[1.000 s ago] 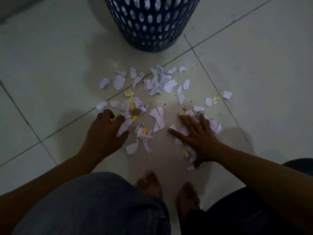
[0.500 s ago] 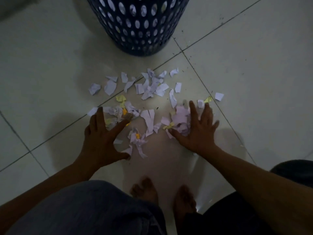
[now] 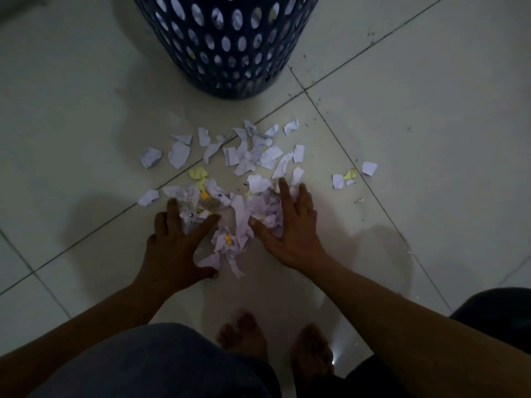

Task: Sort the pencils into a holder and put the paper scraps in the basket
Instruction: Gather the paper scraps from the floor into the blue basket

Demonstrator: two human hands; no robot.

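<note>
Torn white and yellow paper scraps [image 3: 253, 156] lie scattered on the tiled floor in front of a dark blue perforated basket [image 3: 230, 44]. My left hand [image 3: 175, 248] rests flat on the floor, fingers spread, against the left side of a bunched heap of scraps [image 3: 238, 214]. My right hand [image 3: 290, 228] presses fingers-apart on the heap's right side. Neither hand has closed around anything. No pencils or holder are in sight.
A few stray scraps [image 3: 369, 168] lie to the right near a tile joint, others [image 3: 150, 158] to the left. My bare feet [image 3: 273, 346] and knees are just below the hands. The scene is dim.
Both hands have slid inward, raking scraps together into a tighter heap between them. The right hand moved left with its pile. The view shifted, so the basket looks nearer.
</note>
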